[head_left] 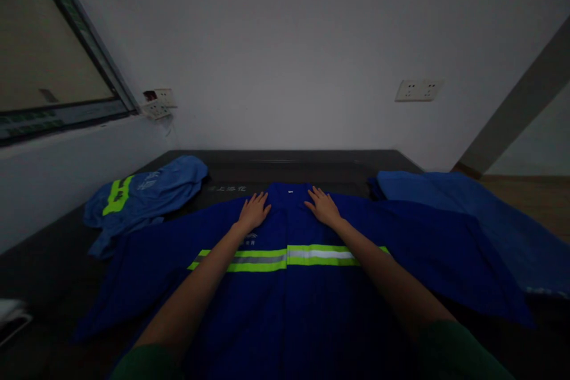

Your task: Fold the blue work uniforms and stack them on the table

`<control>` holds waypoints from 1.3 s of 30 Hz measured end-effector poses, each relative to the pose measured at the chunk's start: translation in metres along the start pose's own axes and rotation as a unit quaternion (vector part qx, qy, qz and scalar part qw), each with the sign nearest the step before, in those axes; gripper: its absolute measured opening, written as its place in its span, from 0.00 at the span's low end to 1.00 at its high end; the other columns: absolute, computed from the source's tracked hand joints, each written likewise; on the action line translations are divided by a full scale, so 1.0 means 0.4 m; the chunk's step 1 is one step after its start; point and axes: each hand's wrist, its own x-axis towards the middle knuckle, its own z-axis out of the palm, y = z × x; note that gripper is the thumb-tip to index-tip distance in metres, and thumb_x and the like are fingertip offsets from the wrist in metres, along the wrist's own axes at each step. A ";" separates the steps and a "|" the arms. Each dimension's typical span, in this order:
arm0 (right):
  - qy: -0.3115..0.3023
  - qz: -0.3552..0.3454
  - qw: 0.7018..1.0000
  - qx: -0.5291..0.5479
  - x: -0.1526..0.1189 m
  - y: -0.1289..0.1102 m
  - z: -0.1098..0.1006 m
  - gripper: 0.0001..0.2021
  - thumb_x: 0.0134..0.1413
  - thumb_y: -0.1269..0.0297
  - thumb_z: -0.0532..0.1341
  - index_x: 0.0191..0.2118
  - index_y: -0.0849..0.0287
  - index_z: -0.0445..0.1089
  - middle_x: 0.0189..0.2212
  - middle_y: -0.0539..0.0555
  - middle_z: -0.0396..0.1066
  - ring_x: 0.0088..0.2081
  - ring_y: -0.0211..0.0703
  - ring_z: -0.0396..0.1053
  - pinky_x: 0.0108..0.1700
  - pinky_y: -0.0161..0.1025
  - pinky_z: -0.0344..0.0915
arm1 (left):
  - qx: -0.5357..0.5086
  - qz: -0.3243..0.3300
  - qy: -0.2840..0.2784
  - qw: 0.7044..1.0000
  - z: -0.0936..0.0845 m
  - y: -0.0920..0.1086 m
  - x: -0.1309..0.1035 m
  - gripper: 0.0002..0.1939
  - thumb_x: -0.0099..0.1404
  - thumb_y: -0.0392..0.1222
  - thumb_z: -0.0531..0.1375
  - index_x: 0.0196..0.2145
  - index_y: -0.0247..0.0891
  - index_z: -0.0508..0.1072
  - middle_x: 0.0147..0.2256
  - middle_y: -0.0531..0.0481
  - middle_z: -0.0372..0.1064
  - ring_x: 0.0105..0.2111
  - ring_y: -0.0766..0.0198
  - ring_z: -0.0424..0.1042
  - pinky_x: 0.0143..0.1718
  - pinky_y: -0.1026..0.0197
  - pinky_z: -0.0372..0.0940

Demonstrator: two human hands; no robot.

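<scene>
A dark blue work jacket (285,309) lies spread out front side up, its collar at the far end and both sleeves stretched outward. A yellow-green band with a grey stripe crosses its chest. My left hand (255,212) rests flat on the jacket's left shoulder area, fingers apart, just above a small white print. On the other side of the collar, my right hand (324,208) lies flat on the cloth with its fingers spread. Neither hand grips anything.
The jacket lies on a dark table (285,157) against a white wall. A crumpled lighter blue garment (155,193) with a yellow-green patch sits at the left. More blue cloth (481,214) lies at the right, partly beside the sleeve. A white object (11,313) shows at the left edge.
</scene>
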 end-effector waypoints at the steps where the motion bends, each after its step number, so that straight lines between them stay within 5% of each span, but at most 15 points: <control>1: -0.001 -0.002 1.000 -0.005 0.001 0.004 0.004 0.28 0.65 0.52 0.48 0.66 0.60 0.52 0.67 0.60 0.46 0.68 0.53 0.42 0.65 0.54 0.43 | 0.003 -0.001 -0.008 1.000 0.010 -0.012 -0.004 0.27 0.70 0.48 0.49 0.64 0.39 0.56 0.65 0.42 0.51 0.65 0.50 0.48 0.62 0.41 0.47; 9: -0.007 -0.007 1.000 -0.028 0.031 0.022 0.023 0.30 0.66 0.49 0.44 0.67 0.60 0.51 0.68 0.58 0.44 0.68 0.50 0.40 0.66 0.54 0.40 | 0.034 -0.058 -0.040 0.997 0.038 -0.039 0.063 0.33 0.69 0.61 0.43 0.67 0.46 0.48 0.68 0.46 0.39 0.67 0.52 0.40 0.64 0.41 0.40; 16: -0.013 -0.005 0.999 -0.031 0.051 0.025 0.020 0.29 0.66 0.50 0.43 0.67 0.59 0.51 0.68 0.57 0.44 0.68 0.48 0.41 0.66 0.52 0.41 | 0.031 -0.059 -0.013 0.998 0.050 -0.049 0.092 0.32 0.70 0.58 0.41 0.66 0.43 0.50 0.67 0.44 0.42 0.67 0.51 0.42 0.64 0.42 0.42; 21: 0.047 -0.013 0.999 -0.019 0.043 0.002 -0.014 0.26 0.66 0.56 0.46 0.64 0.63 0.56 0.66 0.59 0.49 0.67 0.48 0.45 0.65 0.51 0.45 | 0.029 -0.021 0.006 0.999 0.007 -0.079 0.052 0.25 0.72 0.45 0.44 0.63 0.37 0.57 0.65 0.41 0.50 0.66 0.54 0.47 0.63 0.46 0.48; 25: 0.094 -0.026 0.995 -0.018 -0.027 -0.028 -0.038 0.24 0.66 0.59 0.46 0.64 0.60 0.57 0.67 0.58 0.48 0.67 0.48 0.43 0.65 0.52 0.45 | 0.046 0.005 -0.023 0.999 -0.023 -0.126 -0.036 0.25 0.69 0.52 0.49 0.63 0.47 0.59 0.66 0.46 0.47 0.66 0.48 0.43 0.62 0.35 0.42; 32: -0.061 0.039 0.996 -0.046 -0.181 -0.015 -0.038 0.29 0.64 0.46 0.45 0.67 0.49 0.50 0.68 0.55 0.42 0.68 0.58 0.37 0.64 0.62 0.41 | 0.053 0.003 -0.058 0.997 -0.003 -0.165 -0.104 0.31 0.69 0.63 0.39 0.66 0.56 0.47 0.68 0.52 0.38 0.67 0.45 0.38 0.61 0.32 0.39; 39: -0.055 0.030 0.996 -0.061 -0.125 0.023 -0.025 0.30 0.64 0.44 0.42 0.67 0.48 0.48 0.68 0.52 0.42 0.68 0.55 0.38 0.65 0.60 0.39 | 0.048 -0.002 -0.039 0.998 0.006 -0.166 -0.040 0.30 0.69 0.62 0.41 0.65 0.56 0.49 0.68 0.52 0.41 0.67 0.47 0.40 0.61 0.32 0.38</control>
